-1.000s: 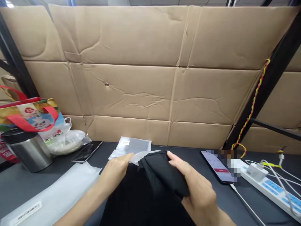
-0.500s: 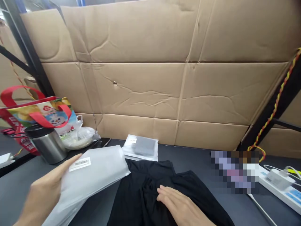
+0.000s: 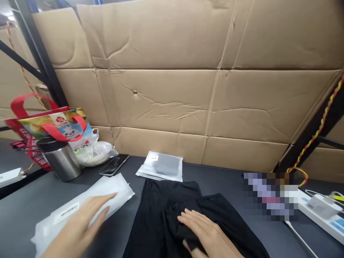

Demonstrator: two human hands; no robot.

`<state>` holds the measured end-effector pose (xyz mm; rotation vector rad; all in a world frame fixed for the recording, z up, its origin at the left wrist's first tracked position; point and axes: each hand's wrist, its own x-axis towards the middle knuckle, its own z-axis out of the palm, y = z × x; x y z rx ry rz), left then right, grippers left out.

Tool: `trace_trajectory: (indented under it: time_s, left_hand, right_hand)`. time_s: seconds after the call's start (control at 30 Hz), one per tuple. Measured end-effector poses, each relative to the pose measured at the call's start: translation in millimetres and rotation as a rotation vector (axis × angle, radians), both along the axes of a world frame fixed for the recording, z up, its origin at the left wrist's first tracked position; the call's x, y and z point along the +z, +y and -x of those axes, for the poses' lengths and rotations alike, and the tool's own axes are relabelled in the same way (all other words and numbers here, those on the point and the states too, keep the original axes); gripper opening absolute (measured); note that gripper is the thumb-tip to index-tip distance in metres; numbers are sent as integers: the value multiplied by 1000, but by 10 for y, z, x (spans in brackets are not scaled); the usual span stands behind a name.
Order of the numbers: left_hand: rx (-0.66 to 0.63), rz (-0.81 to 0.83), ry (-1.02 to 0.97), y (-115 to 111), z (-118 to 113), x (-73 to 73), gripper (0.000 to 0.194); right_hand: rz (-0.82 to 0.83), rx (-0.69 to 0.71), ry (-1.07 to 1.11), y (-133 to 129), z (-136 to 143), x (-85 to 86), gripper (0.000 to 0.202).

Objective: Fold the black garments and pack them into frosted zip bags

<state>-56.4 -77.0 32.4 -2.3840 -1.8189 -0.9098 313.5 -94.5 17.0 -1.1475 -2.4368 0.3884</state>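
Black cloth trousers (image 3: 153, 215) lie partly bunched on the dark table. My right hand (image 3: 209, 233) rests on the bunched part, its fingers stretched out flat. On the left, a stack of frosted plastic bags (image 3: 113, 190) with a barcode label lies on the table. Over the stack is my left hand (image 3: 83, 222), blurred, its thumb and fingers apart. Behind the trousers sit more frosted packets (image 3: 163, 166) with a small label.
A steel bottle (image 3: 63, 161), a colourful bag with red handles (image 3: 59, 123), a clear plastic bag (image 3: 96, 154) and a phone (image 3: 114, 165) stand or lie at the back left. Cardboard (image 3: 161, 100) walls the back. A power strip (image 3: 322, 211) lies at right.
The frosted bags that my left hand held up now lie on the table, and that hand has let go, its fingers spread. The phone is now uncovered. My right hand stays on the trousers.
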Motion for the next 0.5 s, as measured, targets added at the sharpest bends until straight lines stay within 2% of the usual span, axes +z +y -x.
trace_trajectory:
  time_s: [0.1,0.13,0.2,0.3,0.37,0.43,0.5]
  left_hand:
    - [-241,318,-90,65,-883,22,33]
    - [-293,400,-110,100,-1089,11,34]
    - [-349,493,-130,173,-1350,-26,32]
    - [-392,511,-133,251,-1487,-77,22]
    - [-427,500,-175,267,-1515,-69,15]
    - [-463,482,-233,271,-1530,-6,10]
    - [-486,489,-305,289,-1517,106,4]
  right_hand:
    - [0,-110,197,-13,-24,-43,44]
    - [-17,-147,272,-12,-39,-50,42]
    - [-55,-223,385,-6,-60,-53,36]
    - [-120,-297,400,6,-47,-69,34]
    - [-190,-244,336,10,-16,-90,48]
    - [-261,-160,277,12,9,-84,54]
    - [-320,-128,270,9,9,-22,45]
